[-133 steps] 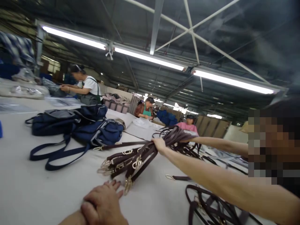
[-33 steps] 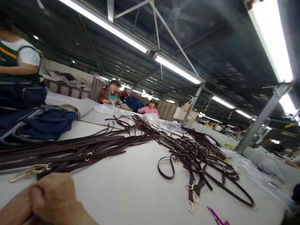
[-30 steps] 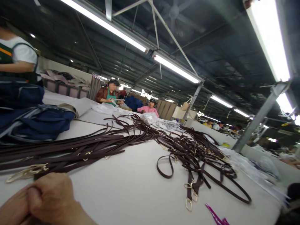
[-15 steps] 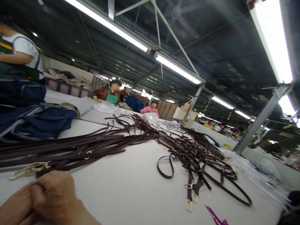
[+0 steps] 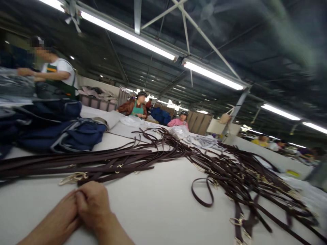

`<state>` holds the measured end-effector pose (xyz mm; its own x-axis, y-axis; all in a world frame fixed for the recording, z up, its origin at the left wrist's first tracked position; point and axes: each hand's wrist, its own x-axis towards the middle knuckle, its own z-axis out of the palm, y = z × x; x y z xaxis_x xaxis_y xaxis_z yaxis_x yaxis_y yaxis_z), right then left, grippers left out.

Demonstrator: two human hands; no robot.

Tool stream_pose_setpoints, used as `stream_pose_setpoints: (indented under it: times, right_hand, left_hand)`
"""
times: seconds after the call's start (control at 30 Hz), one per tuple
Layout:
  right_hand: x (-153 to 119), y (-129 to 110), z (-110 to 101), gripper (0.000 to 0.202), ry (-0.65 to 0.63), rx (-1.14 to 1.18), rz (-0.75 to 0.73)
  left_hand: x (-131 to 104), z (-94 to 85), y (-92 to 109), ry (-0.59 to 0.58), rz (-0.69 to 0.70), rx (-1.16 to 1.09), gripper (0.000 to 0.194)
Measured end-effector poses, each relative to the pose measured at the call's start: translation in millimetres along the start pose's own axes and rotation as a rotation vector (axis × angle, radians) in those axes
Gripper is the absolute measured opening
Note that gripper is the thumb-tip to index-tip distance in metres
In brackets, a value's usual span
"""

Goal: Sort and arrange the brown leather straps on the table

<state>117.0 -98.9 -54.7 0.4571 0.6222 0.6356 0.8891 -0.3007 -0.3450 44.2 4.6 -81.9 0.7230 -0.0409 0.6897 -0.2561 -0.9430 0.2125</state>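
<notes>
Two hands clasped together at the near edge of the white table: left hand folded against right hand, fingers closed, gripping nothing visible. Resting on the tabletop just short of the laid-out straps. Dark brown, bundled side by side, running from the left edge toward the centre, gold clasps nearest the hands, apart from them. Behind, on the left: navy bags, with a person in a white shirt standing beyond. Right of centre: a tangled strap pile, one loose loop lying at its near side. Far back: two seated co-workers.
</notes>
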Motion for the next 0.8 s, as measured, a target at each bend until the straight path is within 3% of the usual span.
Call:
stream_pose_setpoints:
  times: [0.1, 0.23, 0.5, 0.6, 0.8]
  right_hand:
    - [-2.9, 0.2, -2.0, 0.016, 0.024, 0.141, 0.042]
    - [-6.1, 0.0, -5.6, 0.02, 0.021, 0.288, 0.076]
    - [-9.1, 0.4, -6.4, 0.023, -0.028, 0.457, 0.136]
    - [-8.5, -1.6, -7.6, 0.021, -0.014, 0.452, 0.152]
    - [-5.6, -5.9, -3.4, 0.021, 0.074, 0.335, 0.193]
  left_hand:
    - [-3.1, -8.4, -4.4, -0.098, 0.049, 0.099, 0.039]
    - [-1.0, -14.4, 7.4, -0.257, 0.013, 0.075, 0.042]
    - [5.6, -23.6, 23.9, -0.357, -0.092, -0.004, 0.054]
    - [3.2, -23.2, 21.4, -0.337, -0.07, 0.021, 0.052]
    - [-8.6, -3.8, -5.3, -0.116, 0.127, 0.142, 0.041]
